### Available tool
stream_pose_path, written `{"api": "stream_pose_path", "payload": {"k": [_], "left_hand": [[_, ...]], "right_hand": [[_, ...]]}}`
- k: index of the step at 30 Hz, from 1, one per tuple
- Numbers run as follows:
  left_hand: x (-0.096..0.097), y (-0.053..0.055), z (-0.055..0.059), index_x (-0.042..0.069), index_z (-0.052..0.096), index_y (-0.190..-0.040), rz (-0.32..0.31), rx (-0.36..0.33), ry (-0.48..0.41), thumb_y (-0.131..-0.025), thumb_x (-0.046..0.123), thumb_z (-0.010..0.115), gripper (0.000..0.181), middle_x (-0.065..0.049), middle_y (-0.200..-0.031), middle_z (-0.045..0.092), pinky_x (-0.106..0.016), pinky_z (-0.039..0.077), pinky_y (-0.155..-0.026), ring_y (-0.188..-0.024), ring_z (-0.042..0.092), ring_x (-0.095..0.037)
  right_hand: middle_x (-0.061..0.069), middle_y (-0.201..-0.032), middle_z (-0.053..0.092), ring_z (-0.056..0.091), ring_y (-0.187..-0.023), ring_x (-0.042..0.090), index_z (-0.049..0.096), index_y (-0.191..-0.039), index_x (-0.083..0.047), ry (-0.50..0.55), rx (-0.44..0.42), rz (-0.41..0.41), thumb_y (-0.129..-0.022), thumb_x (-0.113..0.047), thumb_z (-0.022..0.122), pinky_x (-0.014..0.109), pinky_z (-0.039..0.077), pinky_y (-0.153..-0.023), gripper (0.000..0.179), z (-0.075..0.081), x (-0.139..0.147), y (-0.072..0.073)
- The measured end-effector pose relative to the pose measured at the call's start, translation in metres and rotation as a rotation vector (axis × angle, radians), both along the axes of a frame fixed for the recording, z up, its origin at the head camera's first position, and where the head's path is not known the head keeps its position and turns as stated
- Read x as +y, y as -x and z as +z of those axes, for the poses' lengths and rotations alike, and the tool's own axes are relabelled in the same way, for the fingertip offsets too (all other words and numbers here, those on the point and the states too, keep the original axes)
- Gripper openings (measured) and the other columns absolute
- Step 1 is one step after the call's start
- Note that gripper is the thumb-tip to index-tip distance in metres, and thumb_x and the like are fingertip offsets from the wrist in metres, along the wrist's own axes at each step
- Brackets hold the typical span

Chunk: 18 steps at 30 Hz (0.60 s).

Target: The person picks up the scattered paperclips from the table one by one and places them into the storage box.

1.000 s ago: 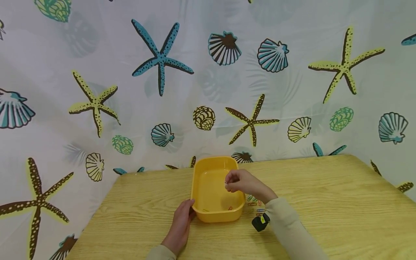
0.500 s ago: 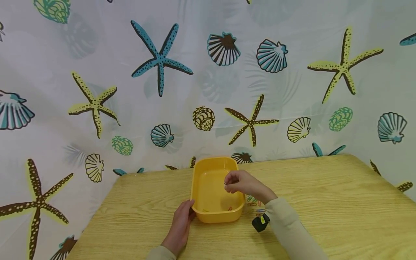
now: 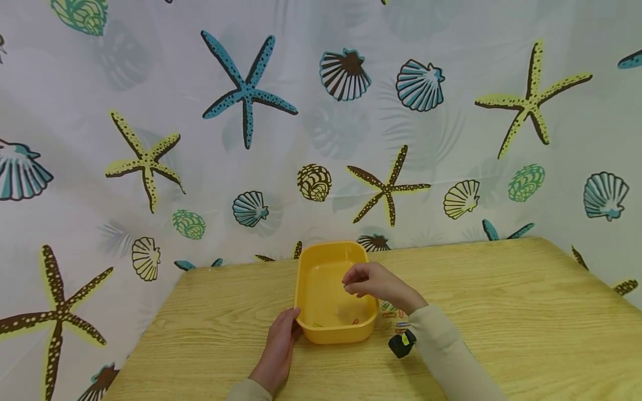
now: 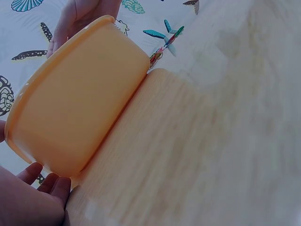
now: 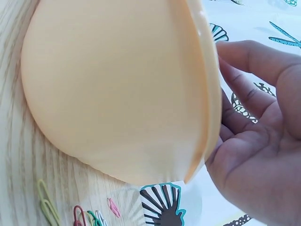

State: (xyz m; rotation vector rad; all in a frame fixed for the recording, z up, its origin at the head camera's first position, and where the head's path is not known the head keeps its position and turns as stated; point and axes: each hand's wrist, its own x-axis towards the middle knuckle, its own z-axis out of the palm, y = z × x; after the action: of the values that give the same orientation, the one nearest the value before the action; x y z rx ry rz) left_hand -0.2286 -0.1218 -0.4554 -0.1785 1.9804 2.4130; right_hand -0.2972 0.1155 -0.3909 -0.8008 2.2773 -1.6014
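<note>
A yellow plastic tub (image 3: 337, 335) stands on the wooden table. My left hand (image 3: 281, 341) grips its near left side, with the thumb at the rim and the fingers (image 4: 60, 188) against the outer wall. Above the tub's right half hovers my right hand (image 3: 375, 283). Its thumb and index finger are parted, and nothing shows between them. In the right wrist view the rim hides its fingertips. A red paper clip (image 3: 355, 321) lies on the tub floor near the front, and a greenish one (image 3: 317, 324) is further left.
Several coloured paper clips lie just right of the tub, among them a yellow paper clip (image 5: 47, 205) and a red paper clip (image 5: 79, 214). A small black device (image 3: 402, 343) sits by the right wrist. A patterned curtain (image 3: 281, 167) hangs behind the table (image 3: 225, 317).
The small pale paper clip pinched in my right hand earlier no longer shows there. The right thumb and index finger have parted. My left hand and the tub stay put.
</note>
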Motion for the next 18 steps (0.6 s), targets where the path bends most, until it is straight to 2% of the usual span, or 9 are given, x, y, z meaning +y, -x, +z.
{"api": "stream_pose_path", "payload": {"k": [11, 18], "left_hand": [[-0.0018, 0.0011, -0.0003, -0.012, 0.046, -0.127, 0.002, 0.001, 0.002, -0.101, 0.024, 0.046, 0.044, -0.017, -0.123, 0.051, -0.041, 0.039, -0.102, -0.108, 0.051, -0.019], [0.0004, 0.0004, 0.0000, -0.010, 0.047, -0.123, 0.021, -0.002, -0.014, -0.100, 0.024, 0.048, 0.041, -0.015, -0.122, 0.052, -0.041, 0.040, -0.102, -0.107, 0.051, -0.018]], "right_hand": [[0.019, -0.105, 0.065, 0.061, -0.089, 0.020, 0.063, -0.109, 0.009, -0.038, 0.025, -0.004, -0.093, -0.010, 0.064, 0.034, 0.054, -0.077, 0.025, 0.0010, -0.0036, 0.0010], [0.019, -0.105, 0.064, 0.060, -0.092, 0.028, 0.063, -0.109, 0.008, -0.049, 0.057, 0.001, -0.094, -0.012, 0.063, 0.038, 0.054, -0.076, 0.025, 0.0043, -0.0001, -0.0021]]}}
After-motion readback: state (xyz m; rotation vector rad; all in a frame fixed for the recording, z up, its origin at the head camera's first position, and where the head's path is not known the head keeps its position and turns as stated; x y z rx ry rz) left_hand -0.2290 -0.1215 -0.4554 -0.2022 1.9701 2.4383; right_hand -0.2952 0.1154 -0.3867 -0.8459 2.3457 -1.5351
